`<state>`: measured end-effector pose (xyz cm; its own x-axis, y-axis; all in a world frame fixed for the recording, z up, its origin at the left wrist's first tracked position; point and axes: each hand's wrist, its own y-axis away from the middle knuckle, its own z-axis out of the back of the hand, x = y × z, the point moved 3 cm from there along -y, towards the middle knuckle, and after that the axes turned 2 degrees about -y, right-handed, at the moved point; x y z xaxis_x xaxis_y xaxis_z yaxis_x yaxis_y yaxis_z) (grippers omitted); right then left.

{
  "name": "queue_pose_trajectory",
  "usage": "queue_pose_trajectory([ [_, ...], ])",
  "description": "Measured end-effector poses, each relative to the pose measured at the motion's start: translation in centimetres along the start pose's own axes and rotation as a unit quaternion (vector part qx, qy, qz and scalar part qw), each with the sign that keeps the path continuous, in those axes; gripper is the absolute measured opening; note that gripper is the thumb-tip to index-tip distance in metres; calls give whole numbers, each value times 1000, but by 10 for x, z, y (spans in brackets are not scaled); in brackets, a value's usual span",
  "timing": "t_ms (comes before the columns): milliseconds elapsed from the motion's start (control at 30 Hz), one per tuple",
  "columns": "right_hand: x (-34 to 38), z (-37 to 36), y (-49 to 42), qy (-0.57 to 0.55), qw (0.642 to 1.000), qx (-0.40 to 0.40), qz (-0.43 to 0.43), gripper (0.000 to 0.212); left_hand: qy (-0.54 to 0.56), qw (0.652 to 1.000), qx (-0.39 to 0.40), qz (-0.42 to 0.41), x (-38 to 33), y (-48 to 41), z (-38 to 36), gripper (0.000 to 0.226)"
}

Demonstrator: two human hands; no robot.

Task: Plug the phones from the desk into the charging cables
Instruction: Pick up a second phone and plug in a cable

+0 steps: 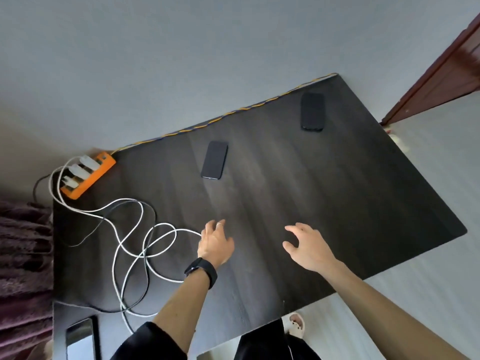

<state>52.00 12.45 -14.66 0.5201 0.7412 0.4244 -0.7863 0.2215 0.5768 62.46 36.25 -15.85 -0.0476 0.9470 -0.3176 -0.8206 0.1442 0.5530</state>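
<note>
Two dark phones lie face up on the dark wooden desk: one phone near the middle back, another phone at the far right corner. A third phone lies at the near left edge. White charging cables loop across the left of the desk from an orange power strip. My left hand hovers over the desk beside the end of one white cable, fingers apart, holding nothing. My right hand hovers open to the right of it, away from any phone.
A purple fuzzy cloth hangs at the left. A braided yellow-blue cord runs along the desk's back edge by the grey wall. A brown door stands at the right. My slippered foot shows below the desk's front edge.
</note>
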Motion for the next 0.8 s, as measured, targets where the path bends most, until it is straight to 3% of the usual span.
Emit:
queue_pose_trajectory([
  [267,0,-4,-67,134,989,50,-50,77,-26,997,-72,-17,-24,-122,54,69],
  [467,-12,-21,-72,115,992,40,-32,78,-61,995,-76,3,-25,-190,74,73],
  [700,-20,-19,-75,102,990,82,-43,80,-48,993,-104,27,-42,-183,58,66],
  [800,-19,-12,-76,84,988,112,-57,82,61,995,-62,42,-54,-151,49,68],
])
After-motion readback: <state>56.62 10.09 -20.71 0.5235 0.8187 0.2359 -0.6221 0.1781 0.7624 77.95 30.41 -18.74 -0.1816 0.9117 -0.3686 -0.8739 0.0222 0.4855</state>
